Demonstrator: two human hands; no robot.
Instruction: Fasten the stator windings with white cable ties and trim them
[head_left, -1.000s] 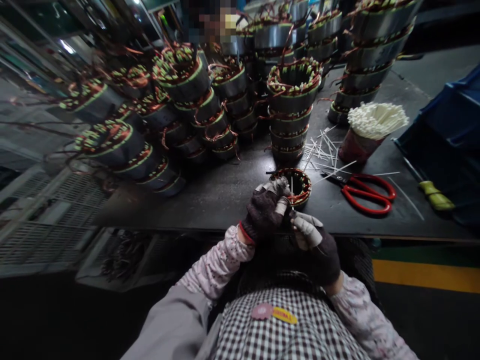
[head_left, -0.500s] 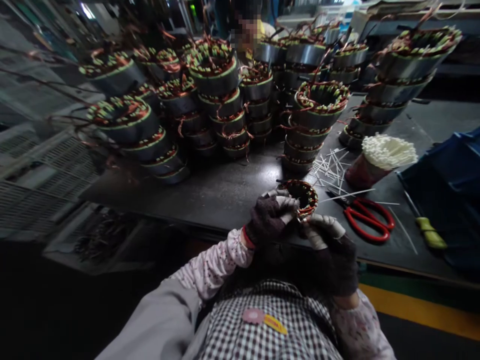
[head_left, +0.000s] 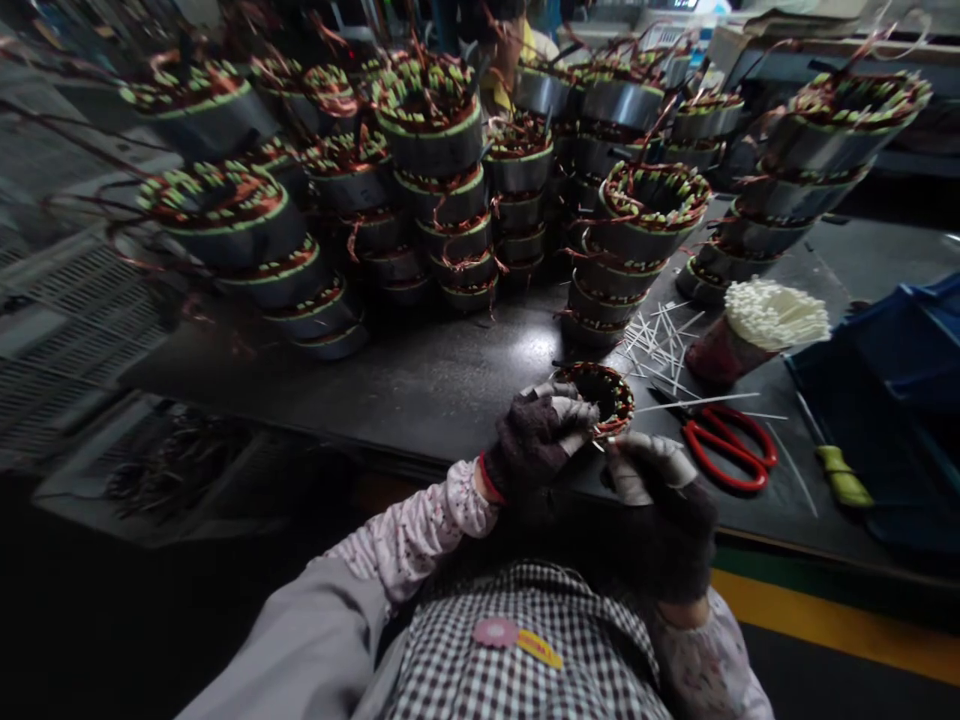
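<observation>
A motor stator [head_left: 616,398] with copper windings lies near the table's front edge, its open ring facing up. My left hand [head_left: 541,432], in a dark glove with taped fingertips, grips its near left rim. At the near right rim is my right hand [head_left: 660,490], gloved and taped likewise, its fingers pinched together on something too small to make out. Scissors with red handles [head_left: 731,450] lie right of the stator. A thin white stick [head_left: 701,401] stretches from beside the stator across the scissors.
Tall stacks of wound stators [head_left: 439,150] line the back of the table [head_left: 450,370]. A cup [head_left: 720,350] packed with white sticks stands right, beside loose white sticks [head_left: 660,335]. A screwdriver [head_left: 844,475] lies by a blue bin [head_left: 892,370]. A crate [head_left: 187,490] sits low at left.
The view has shifted slightly, so the stacks at left sit further left. My right fingertips have moved slightly away from the stator's rim. My left hand keeps its hold.
</observation>
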